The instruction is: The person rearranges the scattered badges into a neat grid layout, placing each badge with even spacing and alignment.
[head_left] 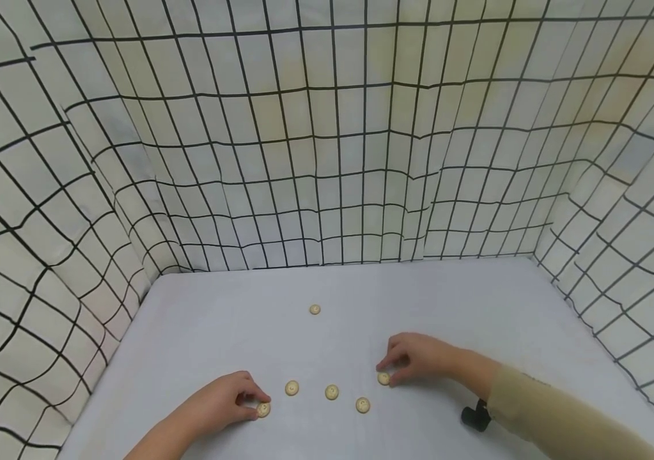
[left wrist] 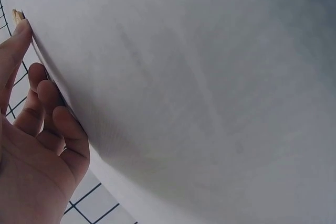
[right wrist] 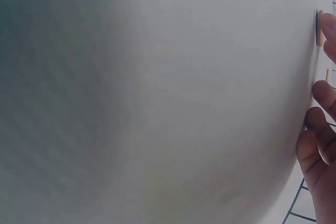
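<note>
Several small round pale wooden discs with a raised rim lie on the white table [head_left: 234, 319]. At the near left, my left hand [head_left: 217, 402] pinches one disc [head_left: 263, 409] between thumb and index finger; its edge [left wrist: 18, 16] shows past the thumb in the left wrist view. My right hand [head_left: 419, 359] holds another disc [head_left: 383, 378] by its sides, close on the tabletop. Between the hands, three discs form a loose curve: a left one [head_left: 292, 388], a middle one [head_left: 332, 392] and a right one [head_left: 363, 405].
Farther back, a single disc [head_left: 315, 309] lies apart from the others. White walls with a black grid [head_left: 350, 153] rise behind the table and at both sides. A small black device [head_left: 476, 416] hangs under the right wrist beside the sleeve [head_left: 557, 409].
</note>
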Action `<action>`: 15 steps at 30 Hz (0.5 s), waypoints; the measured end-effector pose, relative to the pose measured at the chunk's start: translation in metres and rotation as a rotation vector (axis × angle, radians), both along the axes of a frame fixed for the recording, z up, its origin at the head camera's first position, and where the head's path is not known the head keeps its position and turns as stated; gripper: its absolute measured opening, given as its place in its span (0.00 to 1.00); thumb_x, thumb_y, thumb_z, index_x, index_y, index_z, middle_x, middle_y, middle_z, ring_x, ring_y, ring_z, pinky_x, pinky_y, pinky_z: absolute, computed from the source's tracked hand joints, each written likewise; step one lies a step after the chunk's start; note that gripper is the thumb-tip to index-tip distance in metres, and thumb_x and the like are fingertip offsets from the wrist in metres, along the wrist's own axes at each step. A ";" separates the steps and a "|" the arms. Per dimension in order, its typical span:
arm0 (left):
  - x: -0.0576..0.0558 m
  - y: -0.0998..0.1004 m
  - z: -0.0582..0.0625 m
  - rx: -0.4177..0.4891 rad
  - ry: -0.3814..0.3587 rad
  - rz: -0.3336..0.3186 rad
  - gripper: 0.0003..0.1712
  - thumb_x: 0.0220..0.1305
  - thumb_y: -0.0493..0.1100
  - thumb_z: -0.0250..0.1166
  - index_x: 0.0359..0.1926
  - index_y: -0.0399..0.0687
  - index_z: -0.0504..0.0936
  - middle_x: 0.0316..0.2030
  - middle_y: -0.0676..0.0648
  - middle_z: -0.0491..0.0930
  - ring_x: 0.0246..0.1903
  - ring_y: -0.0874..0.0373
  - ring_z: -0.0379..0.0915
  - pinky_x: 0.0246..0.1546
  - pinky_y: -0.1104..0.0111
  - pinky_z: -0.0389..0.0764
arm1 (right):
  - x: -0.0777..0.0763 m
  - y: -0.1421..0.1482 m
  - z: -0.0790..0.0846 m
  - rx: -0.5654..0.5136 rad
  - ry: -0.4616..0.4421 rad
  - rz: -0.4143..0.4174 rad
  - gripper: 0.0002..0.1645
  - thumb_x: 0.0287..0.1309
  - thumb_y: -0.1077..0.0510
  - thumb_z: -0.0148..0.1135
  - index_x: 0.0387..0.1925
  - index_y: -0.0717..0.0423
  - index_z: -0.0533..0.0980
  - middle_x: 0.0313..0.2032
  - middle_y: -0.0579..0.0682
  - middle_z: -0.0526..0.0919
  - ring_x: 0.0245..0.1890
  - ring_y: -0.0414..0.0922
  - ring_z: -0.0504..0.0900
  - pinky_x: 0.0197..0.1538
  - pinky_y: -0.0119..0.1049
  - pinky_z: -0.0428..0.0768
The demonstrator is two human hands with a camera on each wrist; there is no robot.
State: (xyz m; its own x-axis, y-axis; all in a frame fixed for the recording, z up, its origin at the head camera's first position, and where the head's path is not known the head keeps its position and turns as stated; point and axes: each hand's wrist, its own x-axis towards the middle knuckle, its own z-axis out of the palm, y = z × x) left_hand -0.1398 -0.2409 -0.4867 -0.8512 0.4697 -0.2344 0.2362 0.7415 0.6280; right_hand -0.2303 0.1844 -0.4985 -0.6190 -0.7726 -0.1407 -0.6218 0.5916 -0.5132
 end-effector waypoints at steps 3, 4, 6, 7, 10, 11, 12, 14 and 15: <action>-0.001 -0.001 0.000 -0.004 -0.015 0.000 0.11 0.56 0.47 0.75 0.41 0.65 0.88 0.34 0.62 0.75 0.31 0.67 0.66 0.33 0.70 0.70 | 0.001 -0.002 0.000 0.016 -0.007 -0.008 0.18 0.52 0.42 0.74 0.47 0.34 0.86 0.34 0.29 0.74 0.35 0.32 0.69 0.40 0.29 0.71; -0.001 -0.001 -0.001 -0.006 -0.019 0.001 0.11 0.56 0.48 0.75 0.41 0.65 0.88 0.34 0.62 0.75 0.32 0.67 0.67 0.34 0.70 0.71 | 0.001 -0.003 -0.001 0.022 -0.012 -0.011 0.18 0.52 0.42 0.74 0.47 0.34 0.86 0.34 0.29 0.74 0.35 0.32 0.69 0.40 0.28 0.71; -0.002 -0.001 -0.001 -0.009 -0.028 0.002 0.10 0.56 0.48 0.74 0.41 0.65 0.88 0.34 0.63 0.76 0.33 0.68 0.68 0.36 0.70 0.72 | 0.000 -0.004 -0.001 0.030 -0.016 -0.014 0.18 0.52 0.42 0.74 0.47 0.33 0.86 0.34 0.29 0.73 0.35 0.32 0.69 0.40 0.29 0.72; -0.002 -0.002 -0.001 -0.011 -0.033 0.004 0.10 0.56 0.49 0.74 0.41 0.66 0.88 0.34 0.64 0.76 0.34 0.68 0.69 0.37 0.70 0.73 | 0.000 -0.004 -0.001 0.034 -0.017 -0.015 0.18 0.52 0.42 0.74 0.47 0.33 0.86 0.34 0.28 0.73 0.35 0.32 0.69 0.41 0.29 0.72; -0.002 -0.002 -0.001 -0.011 -0.037 0.004 0.10 0.56 0.48 0.74 0.41 0.65 0.89 0.35 0.64 0.76 0.34 0.68 0.69 0.37 0.70 0.73 | 0.000 -0.005 -0.001 0.044 -0.003 -0.014 0.18 0.52 0.42 0.74 0.46 0.33 0.86 0.34 0.29 0.73 0.34 0.32 0.69 0.40 0.28 0.71; -0.002 -0.002 0.000 -0.011 -0.037 0.004 0.10 0.56 0.48 0.74 0.41 0.65 0.89 0.35 0.63 0.76 0.34 0.68 0.69 0.37 0.70 0.73 | 0.001 -0.005 -0.001 0.045 0.002 -0.014 0.17 0.52 0.42 0.74 0.46 0.33 0.86 0.34 0.29 0.73 0.34 0.32 0.69 0.39 0.29 0.71; -0.002 -0.001 0.000 -0.012 -0.035 0.003 0.11 0.56 0.48 0.74 0.41 0.65 0.89 0.35 0.63 0.76 0.34 0.68 0.69 0.37 0.70 0.73 | 0.001 -0.005 -0.001 0.048 0.010 -0.012 0.17 0.52 0.42 0.74 0.46 0.33 0.86 0.33 0.29 0.73 0.34 0.32 0.69 0.39 0.28 0.71; -0.002 -0.001 0.001 -0.012 -0.031 0.000 0.11 0.56 0.48 0.74 0.41 0.65 0.89 0.35 0.63 0.76 0.34 0.68 0.69 0.37 0.70 0.73 | 0.002 -0.005 0.000 0.053 0.031 -0.006 0.17 0.52 0.42 0.74 0.46 0.32 0.86 0.33 0.28 0.72 0.33 0.32 0.69 0.38 0.28 0.71; -0.002 -0.001 0.001 -0.014 -0.028 -0.002 0.11 0.56 0.48 0.75 0.41 0.65 0.89 0.35 0.63 0.76 0.34 0.68 0.69 0.37 0.70 0.73 | 0.002 -0.005 0.000 0.056 0.043 -0.001 0.17 0.52 0.42 0.74 0.46 0.32 0.86 0.33 0.28 0.72 0.33 0.32 0.68 0.38 0.28 0.70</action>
State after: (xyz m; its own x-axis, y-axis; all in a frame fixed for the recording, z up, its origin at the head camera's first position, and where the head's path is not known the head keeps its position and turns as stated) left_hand -0.1416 -0.2419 -0.4854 -0.8435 0.4677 -0.2641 0.2201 0.7496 0.6242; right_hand -0.2284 0.1797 -0.4986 -0.6263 -0.7636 -0.1568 -0.6420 0.6194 -0.4518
